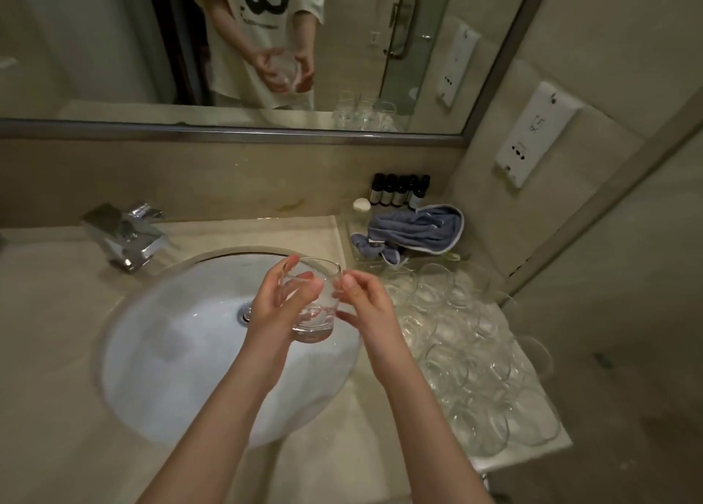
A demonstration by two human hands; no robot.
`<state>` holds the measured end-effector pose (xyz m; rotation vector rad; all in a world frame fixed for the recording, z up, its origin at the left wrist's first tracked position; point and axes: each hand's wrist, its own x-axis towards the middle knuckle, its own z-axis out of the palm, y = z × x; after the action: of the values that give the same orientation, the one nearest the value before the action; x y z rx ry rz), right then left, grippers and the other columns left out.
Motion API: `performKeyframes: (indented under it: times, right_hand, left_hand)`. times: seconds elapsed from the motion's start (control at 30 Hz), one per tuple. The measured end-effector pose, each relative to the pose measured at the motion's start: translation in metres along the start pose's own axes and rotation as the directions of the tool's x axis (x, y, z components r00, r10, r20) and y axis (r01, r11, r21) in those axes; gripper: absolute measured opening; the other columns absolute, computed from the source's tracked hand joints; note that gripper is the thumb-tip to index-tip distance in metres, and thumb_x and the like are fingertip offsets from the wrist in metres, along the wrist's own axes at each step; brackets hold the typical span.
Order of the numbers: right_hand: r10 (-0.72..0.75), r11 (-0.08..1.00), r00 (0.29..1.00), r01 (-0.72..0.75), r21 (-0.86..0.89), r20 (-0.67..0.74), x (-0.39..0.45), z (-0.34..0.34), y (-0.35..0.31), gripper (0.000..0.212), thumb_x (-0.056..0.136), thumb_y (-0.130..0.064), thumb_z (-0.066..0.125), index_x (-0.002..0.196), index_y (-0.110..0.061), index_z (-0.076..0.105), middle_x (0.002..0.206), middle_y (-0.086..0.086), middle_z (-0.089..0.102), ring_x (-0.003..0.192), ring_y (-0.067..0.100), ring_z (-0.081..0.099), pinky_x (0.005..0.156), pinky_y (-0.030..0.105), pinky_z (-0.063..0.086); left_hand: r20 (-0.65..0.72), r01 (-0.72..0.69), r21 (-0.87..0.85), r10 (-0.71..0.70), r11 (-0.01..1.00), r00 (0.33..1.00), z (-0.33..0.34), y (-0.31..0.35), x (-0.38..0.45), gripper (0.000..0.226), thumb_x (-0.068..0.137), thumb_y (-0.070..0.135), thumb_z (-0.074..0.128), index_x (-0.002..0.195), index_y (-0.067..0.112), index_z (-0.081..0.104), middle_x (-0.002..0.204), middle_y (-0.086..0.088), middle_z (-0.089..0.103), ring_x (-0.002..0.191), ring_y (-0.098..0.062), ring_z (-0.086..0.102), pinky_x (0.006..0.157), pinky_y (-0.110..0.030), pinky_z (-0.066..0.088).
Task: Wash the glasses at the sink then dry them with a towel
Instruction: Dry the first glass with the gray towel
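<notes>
A clear tumbler glass (317,322) hangs upright over the right side of the white sink basin (182,351). My left hand (279,302) grips it, fingers curled round its left wall and thumb across the front. My right hand (363,300) pinches the glass's right rim with thumb and fingertips. A blue-grey towel (422,227) lies crumpled on the counter behind and to the right. Several clear glasses (471,355) stand crowded on the counter to the right of the sink. No water runs from the chrome tap (127,233).
Small dark bottles (399,191) and a white cap (360,204) stand against the back wall by the towel. A mirror (114,47) spans the wall above. A white wall unit (532,138) hangs at right. The counter edge drops off at far right.
</notes>
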<state>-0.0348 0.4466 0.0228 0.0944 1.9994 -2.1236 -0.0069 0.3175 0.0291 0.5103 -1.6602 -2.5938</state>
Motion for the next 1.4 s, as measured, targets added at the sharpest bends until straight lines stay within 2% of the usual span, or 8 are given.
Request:
performKeyframes:
  times: [0.23,0.37,0.5,0.63,0.8,1.07,1.2,1.4]
  right_hand:
    - [-0.159,0.907,0.987,0.135,-0.4,-0.027,0.113,-0.075,-0.014,0.028,0.095,-0.026,0.058,0.122,-0.016,0.059,0.114,-0.002,0.062,0.108,0.014,0.059,0.095,0.031,0.048]
    - [-0.238,0.605,0.966,0.226,-0.763,0.097,0.185,-0.103,-0.008,0.047,0.094,-0.03,0.06,0.137,-0.015,0.049,0.136,0.012,0.045,0.127,0.03,0.042,0.107,0.041,0.035]
    - [-0.016,0.221,0.968,0.249,-0.943,0.251,0.224,-0.111,0.003,0.073,0.087,-0.06,0.056,0.149,-0.037,0.026,0.158,0.003,0.019,0.146,0.033,0.007,0.115,0.058,0.004]
    - [-0.011,0.105,0.966,0.26,-0.96,0.26,0.234,-0.106,0.013,0.059,0.09,-0.059,0.051,0.141,-0.035,0.036,0.144,0.006,0.043,0.133,0.036,0.03,0.109,0.057,0.02]
    - [-0.166,0.303,0.966,0.242,-0.922,0.199,0.24,-0.109,0.007,0.043,0.092,-0.049,0.054,0.129,-0.027,0.049,0.13,0.007,0.053,0.12,0.037,0.044,0.097,0.047,0.033]
    - [-0.467,0.632,0.865,0.471,-0.616,0.183,0.21,-0.067,-0.078,0.036,0.085,-0.042,0.062,0.117,-0.025,0.056,0.109,0.009,0.062,0.104,0.029,0.058,0.09,0.044,0.047]
    - [-0.558,0.652,0.805,0.577,-0.493,0.203,0.166,-0.019,-0.127,0.024,0.09,-0.024,0.066,0.113,-0.024,0.057,0.11,0.0,0.064,0.104,0.016,0.058,0.082,0.016,0.041]
    - [-0.571,0.624,0.771,0.631,-0.461,0.282,0.08,0.063,-0.132,0.024,0.088,-0.025,0.066,0.109,-0.027,0.055,0.106,0.006,0.064,0.1,0.022,0.058,0.086,0.034,0.045]
  left_hand:
    - [-0.145,-0.02,0.009,0.021,1.0,0.989,0.038,-0.013,0.045,0.062,0.061,0.032,0.079,0.12,0.036,0.06,0.116,0.0,0.066,0.085,-0.009,0.071,0.083,-0.048,0.057]
    - [-0.239,-0.014,0.029,0.021,0.999,0.971,0.044,-0.02,0.064,0.065,0.058,0.035,0.084,0.119,0.038,0.063,0.112,0.002,0.068,0.099,-0.024,0.069,0.09,-0.059,0.052]
    - [-0.289,-0.019,0.057,0.034,0.998,0.957,0.038,-0.026,0.071,0.069,0.048,0.04,0.085,0.115,0.041,0.065,0.109,0.007,0.071,0.103,-0.024,0.069,0.089,-0.055,0.055]
    - [-0.324,-0.033,0.064,0.052,0.997,0.945,0.028,-0.027,0.068,0.067,0.053,0.032,0.084,0.117,0.037,0.063,0.112,0.003,0.07,0.106,-0.025,0.067,0.089,-0.05,0.055]
    - [-0.345,-0.043,0.067,0.063,0.997,0.937,0.015,-0.025,0.059,0.06,0.057,0.028,0.083,0.114,0.04,0.065,0.112,0.003,0.07,0.105,-0.025,0.068,0.087,-0.047,0.055]
    - [-0.324,-0.108,0.021,0.108,0.994,0.94,-0.017,0.004,0.035,0.071,0.045,0.039,0.083,0.114,0.039,0.064,0.11,0.005,0.071,0.103,-0.024,0.068,0.092,-0.058,0.051]
    - [-0.29,-0.136,0.001,0.13,0.991,0.948,-0.042,0.027,0.017,0.075,0.044,0.04,0.083,0.116,0.036,0.064,0.113,0.002,0.07,0.099,-0.02,0.07,0.094,-0.057,0.051]
    - [-0.223,-0.188,-0.015,0.18,0.982,0.958,-0.092,0.064,-0.018,0.083,0.041,0.042,0.084,0.121,0.034,0.061,0.116,0.0,0.07,0.1,-0.018,0.069,0.079,-0.036,0.054]
